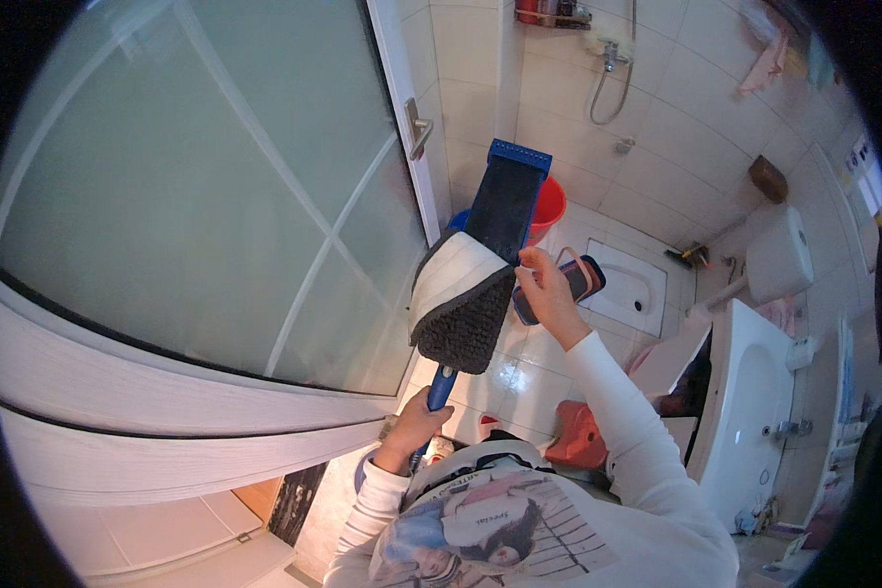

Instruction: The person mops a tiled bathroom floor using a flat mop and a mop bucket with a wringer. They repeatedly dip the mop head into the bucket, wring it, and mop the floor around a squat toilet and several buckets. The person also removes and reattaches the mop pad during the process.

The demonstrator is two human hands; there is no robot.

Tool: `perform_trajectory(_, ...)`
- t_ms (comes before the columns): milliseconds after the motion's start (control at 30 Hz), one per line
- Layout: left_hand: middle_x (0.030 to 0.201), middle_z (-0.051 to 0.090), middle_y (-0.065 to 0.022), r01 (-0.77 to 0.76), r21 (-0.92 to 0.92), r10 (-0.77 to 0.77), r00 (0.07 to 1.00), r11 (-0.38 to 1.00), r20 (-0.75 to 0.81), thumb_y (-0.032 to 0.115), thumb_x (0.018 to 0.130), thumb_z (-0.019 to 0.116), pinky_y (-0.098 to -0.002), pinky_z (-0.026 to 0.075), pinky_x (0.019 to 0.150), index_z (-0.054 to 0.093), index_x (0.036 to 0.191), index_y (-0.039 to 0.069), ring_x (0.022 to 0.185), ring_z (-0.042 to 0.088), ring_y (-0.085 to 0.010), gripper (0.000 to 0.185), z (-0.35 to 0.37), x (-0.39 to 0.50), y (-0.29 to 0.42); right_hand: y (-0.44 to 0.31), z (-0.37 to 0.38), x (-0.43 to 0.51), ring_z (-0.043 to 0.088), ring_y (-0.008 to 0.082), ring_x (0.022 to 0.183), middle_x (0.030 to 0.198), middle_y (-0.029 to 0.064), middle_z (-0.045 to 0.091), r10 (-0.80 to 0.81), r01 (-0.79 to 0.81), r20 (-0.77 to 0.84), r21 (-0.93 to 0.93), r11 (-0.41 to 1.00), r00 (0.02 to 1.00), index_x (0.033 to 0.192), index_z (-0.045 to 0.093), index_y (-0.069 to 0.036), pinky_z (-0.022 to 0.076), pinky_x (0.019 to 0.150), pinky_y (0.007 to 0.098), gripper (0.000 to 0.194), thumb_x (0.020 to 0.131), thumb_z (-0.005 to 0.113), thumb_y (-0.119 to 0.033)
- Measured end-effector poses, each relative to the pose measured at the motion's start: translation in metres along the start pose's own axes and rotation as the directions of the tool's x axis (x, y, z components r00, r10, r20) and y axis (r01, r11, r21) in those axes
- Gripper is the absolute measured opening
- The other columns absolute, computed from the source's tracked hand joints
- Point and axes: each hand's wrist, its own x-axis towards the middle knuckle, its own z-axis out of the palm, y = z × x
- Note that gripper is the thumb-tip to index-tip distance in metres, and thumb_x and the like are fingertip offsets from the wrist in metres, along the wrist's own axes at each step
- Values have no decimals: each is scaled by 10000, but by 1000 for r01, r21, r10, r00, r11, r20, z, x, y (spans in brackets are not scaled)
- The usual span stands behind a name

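Note:
A flat mop is lifted in front of me, its dark base plate (pixel 503 202) with blue end edging facing up. Over the nearer half of the plate lies a folded mop pad, with its white backing (pixel 452 275) and dark grey fluffy pile (pixel 463 323) both showing; the far half is bare. My left hand (pixel 415 426) is wrapped around the blue mop handle (pixel 442 388) below the head. At the pad's right corner, beside the plate's edge, my right hand (pixel 553 294) pinches with thumb and fingers.
A frosted glass door (pixel 213 198) with a metal lever handle (pixel 419 128) stands at left. Behind the mop is a red bucket (pixel 551 206). Further right are a blue-rimmed basket (pixel 581 278), a squat toilet (pixel 643 283) and a washbasin (pixel 750 397). An orange-red plastic stool (pixel 577 435) is near my body.

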Motion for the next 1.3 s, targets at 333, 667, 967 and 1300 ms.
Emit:
perform_trajectory(333, 619, 491, -11, -21, 18, 21, 1000, 1000, -5, 146, 801, 643, -247, 395, 446, 492, 952, -15, 483, 475, -80, 268, 2, 1, -5, 6, -32, 19, 554, 270, 1020, 1131, 158, 556, 113, -116, -60, -48, 992, 992, 1135, 503, -9, 432, 875, 332, 427, 821, 663, -250)
perform_trajectory(667, 647, 544, -89, -57, 179, 69, 996, 982, -63, 207, 793, 634, -298, 440, 482, 503, 932, -28, 503, 533, -144, 303, 19, 21, 15, -50, 8, 5, 312, 348, 1285, 1337, 160, 391, -414, 620, 468, -498, 606, 781, 1284, 420, -85, 293, 1025, 432, 731, 672, 770, -282)
perform_trajectory(967, 639, 552, -87, 19, 166, -18, 1000, 986, -9, 202, 790, 622, -294, 441, 458, 503, 937, -36, 485, 538, -143, 304, 20, 25, 10, -5, 9, 49, 472, 299, 1154, 1218, 121, 510, -476, 674, 479, -476, 565, 737, 1146, 521, -67, 415, 913, 399, 460, 707, 657, -73)
perform_trajectory(1300, 587, 535, -15, 22, -150, -2, 991, 988, 137, 185, 815, 601, -250, 385, 412, 543, 913, 40, 473, 504, -105, 184, 25, 79, -22, -54, 96, -56, 580, 353, 903, 950, 179, 623, -472, 513, 326, -48, 857, 819, 1007, 594, -17, 460, 791, 416, 259, 755, 593, -79)
